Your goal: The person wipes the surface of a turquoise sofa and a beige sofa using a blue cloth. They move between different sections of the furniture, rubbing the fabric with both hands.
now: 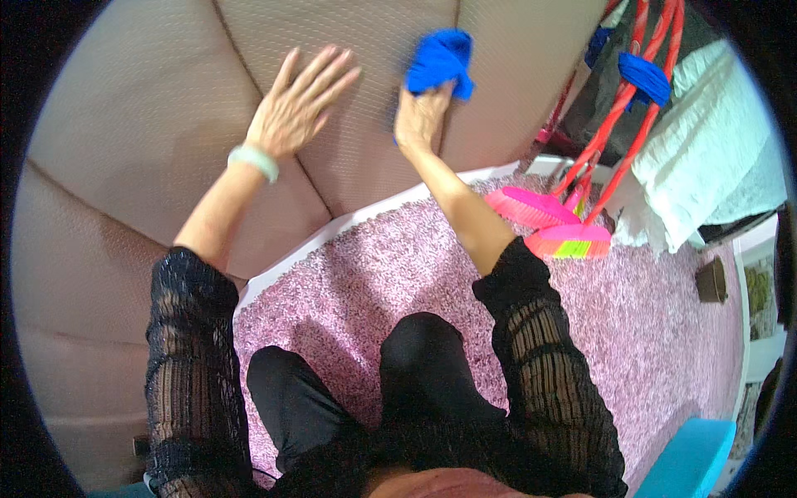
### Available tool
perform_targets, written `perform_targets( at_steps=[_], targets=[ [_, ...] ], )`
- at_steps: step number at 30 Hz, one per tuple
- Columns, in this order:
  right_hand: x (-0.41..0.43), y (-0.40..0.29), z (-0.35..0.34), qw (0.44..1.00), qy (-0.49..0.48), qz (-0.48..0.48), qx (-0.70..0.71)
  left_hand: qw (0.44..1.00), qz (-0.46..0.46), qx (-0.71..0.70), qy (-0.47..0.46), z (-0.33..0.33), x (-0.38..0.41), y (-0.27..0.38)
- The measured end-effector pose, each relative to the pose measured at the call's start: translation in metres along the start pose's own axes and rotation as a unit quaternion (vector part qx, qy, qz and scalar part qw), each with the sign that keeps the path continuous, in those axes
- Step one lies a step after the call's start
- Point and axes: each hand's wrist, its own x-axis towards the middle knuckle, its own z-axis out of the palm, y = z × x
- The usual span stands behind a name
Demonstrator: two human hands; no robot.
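A padded, textured brown-pink panel surface (355, 149) with dark seams rises before me. My left hand (292, 112), a pale bangle (253, 163) at its wrist, is spread with fingers apart at this surface. Nothing is in it, and I cannot tell if the palm touches. To its right, my right hand (423, 118) holds a bunched blue cloth (439, 62) against or just off the panels. The cloth hides most of the fingers, and its outline is slightly blurred.
Pink-bristled brooms (538, 208) with red handles (622, 118), bound by a blue cloth strip (646, 79), stand at right beside white sheeting (703, 143). A white baseboard (355, 221) edges the pink speckled floor (386, 267). Farther right are a brown bin (711, 281) and a light-blue object (691, 460).
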Motion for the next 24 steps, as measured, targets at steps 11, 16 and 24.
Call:
perform_targets(
  at_steps=[11, 16, 24],
  targets=[
    [-0.047, -0.125, 0.065, 0.928, -0.104, -0.356, 0.02, 0.996, -0.071, 0.028, -0.044, -0.001, -0.151, -0.027],
    [0.017, -0.133, 0.048, 0.764, -0.127, -0.559, -0.296, 0.994, -0.097, 0.037, -0.037, 0.003, -0.189, -0.039],
    [-0.009, -0.177, 0.104, 0.941, 0.035, -0.332, 0.062, 0.967, -0.245, 0.02, -0.071, 0.03, -0.213, 0.02]
  ],
)
